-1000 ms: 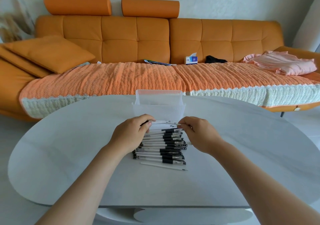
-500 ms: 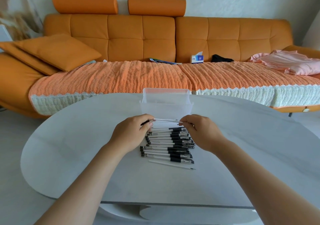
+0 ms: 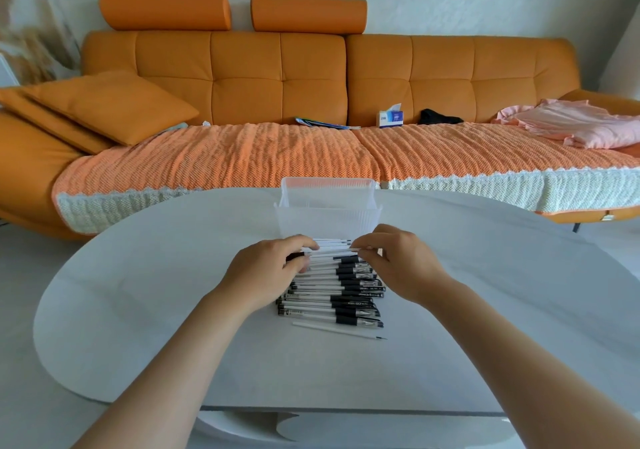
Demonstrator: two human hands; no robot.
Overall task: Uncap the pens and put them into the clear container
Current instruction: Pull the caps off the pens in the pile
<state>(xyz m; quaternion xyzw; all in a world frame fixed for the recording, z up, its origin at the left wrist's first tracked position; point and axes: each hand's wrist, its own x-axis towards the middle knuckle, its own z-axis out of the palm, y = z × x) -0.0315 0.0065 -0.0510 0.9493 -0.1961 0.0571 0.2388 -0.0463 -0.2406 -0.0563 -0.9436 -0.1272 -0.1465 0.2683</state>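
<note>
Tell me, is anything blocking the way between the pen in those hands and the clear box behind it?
Nothing visible does. The left hand and right hand hold the pen just before the clear box, whose top is open; only its near wall must be lifted over.

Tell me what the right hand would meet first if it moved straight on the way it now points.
Probably the front wall of the container, just beyond the pen that the right hand pinches. The left hand has its fingertips close to that line too; depth is unclear from one view.
</note>
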